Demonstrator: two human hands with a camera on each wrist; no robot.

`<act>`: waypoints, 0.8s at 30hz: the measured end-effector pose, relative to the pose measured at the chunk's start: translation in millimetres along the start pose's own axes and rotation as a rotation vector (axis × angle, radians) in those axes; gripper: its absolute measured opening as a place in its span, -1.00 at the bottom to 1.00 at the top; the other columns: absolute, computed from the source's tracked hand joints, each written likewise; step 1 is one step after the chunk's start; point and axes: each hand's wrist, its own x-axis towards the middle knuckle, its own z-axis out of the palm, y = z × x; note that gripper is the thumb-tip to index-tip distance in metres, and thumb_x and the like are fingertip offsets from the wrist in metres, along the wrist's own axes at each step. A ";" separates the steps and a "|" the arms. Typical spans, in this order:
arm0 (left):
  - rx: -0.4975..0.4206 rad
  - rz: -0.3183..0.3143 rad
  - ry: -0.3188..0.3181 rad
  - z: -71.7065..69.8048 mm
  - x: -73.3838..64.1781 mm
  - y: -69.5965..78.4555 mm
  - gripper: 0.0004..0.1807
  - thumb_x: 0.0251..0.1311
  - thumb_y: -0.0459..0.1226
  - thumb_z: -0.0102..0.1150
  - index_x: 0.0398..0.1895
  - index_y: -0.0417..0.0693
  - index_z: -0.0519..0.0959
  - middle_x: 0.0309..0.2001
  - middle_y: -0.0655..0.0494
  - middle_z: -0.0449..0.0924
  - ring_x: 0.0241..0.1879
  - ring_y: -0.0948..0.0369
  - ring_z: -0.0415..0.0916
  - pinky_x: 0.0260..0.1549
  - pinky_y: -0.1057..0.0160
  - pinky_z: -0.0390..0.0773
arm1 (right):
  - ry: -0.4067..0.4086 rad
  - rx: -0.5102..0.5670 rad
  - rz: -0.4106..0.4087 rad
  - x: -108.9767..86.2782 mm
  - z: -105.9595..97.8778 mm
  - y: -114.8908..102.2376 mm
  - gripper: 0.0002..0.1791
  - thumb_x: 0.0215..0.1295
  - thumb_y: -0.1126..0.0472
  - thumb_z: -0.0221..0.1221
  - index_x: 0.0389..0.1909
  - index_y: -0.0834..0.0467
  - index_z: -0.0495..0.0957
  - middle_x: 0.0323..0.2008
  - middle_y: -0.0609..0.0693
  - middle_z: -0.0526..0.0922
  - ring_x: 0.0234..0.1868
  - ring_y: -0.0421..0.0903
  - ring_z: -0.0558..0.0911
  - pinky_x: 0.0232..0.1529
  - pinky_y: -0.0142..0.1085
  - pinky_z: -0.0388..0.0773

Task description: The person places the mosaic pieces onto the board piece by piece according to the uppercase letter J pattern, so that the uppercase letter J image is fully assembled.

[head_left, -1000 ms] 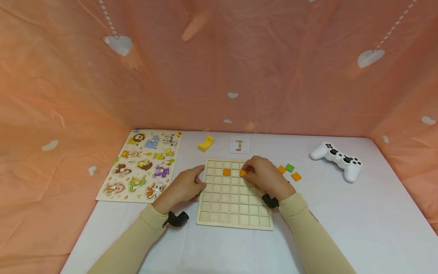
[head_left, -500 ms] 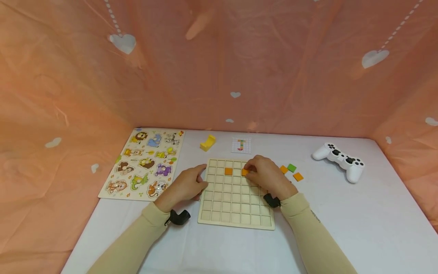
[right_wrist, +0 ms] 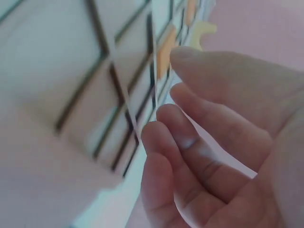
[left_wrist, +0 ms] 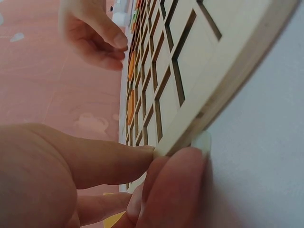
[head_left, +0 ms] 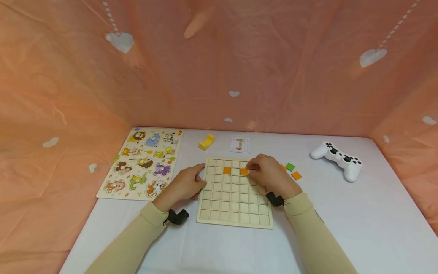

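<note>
A pale wooden grid board (head_left: 236,198) lies flat on the table. Its left edge is pinched between the thumb and fingers of my left hand (head_left: 186,184), seen close up in the left wrist view. Two orange square tiles sit in cells of one row near the board's far side: a left tile (head_left: 227,171) and a right tile (head_left: 244,171). My right hand (head_left: 270,176) hovers just right of the right tile, fingers loosely bent, thumb and index finger apart with nothing between them. In the right wrist view the thumb tip is close to that orange tile (right_wrist: 165,53).
Beyond the board lie a yellow curved block (head_left: 207,142) and a small card with a coloured grid pattern (head_left: 240,145). Right of my hand are a green tile (head_left: 290,166) and orange tiles (head_left: 296,175). A white game controller (head_left: 337,160) and an animal puzzle board (head_left: 137,167) flank them.
My right hand has let go of the right orange tile and drawn slightly to the right, so the tile shows more fully. The left hand keeps its hold on the board's edge.
</note>
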 end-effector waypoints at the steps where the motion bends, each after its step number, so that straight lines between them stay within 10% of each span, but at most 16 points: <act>1: 0.001 -0.003 -0.001 0.0 0.1 -0.1 -0.20 0.47 -0.31 0.26 0.72 -0.12 0.20 -0.32 0.02 0.60 -0.60 0.19 0.60 -0.57 0.25 0.63 | 0.006 0.007 0.008 -2.3 -2.6 2.4 -0.74 0.44 0.17 0.35 0.07 0.14 0.78 -0.04 0.00 0.72 0.00 -0.01 0.69 0.16 -0.03 0.67; 11: 0.002 -0.008 -0.008 -1.8 0.0 -2.8 -0.19 0.48 -0.30 0.25 0.73 -0.10 0.18 -0.30 0.00 0.60 -0.56 0.18 0.61 -0.52 0.23 0.66 | 0.033 0.014 0.100 -33.6 -37.4 37.7 -0.68 0.45 0.19 0.34 0.13 0.22 0.73 -0.06 0.09 0.70 -0.20 -0.08 0.70 -0.11 -0.19 0.68; 24: -0.016 0.013 -0.020 -2.2 -0.3 -1.0 -0.20 0.45 -0.33 0.25 0.71 -0.16 0.20 -0.28 -0.02 0.57 -0.54 0.20 0.59 -0.51 0.22 0.70 | 0.122 -0.029 0.196 -72.8 -66.8 85.0 -0.67 0.43 0.13 0.37 0.12 0.19 0.74 -0.06 0.09 0.80 -0.01 0.04 0.74 0.09 -0.02 0.65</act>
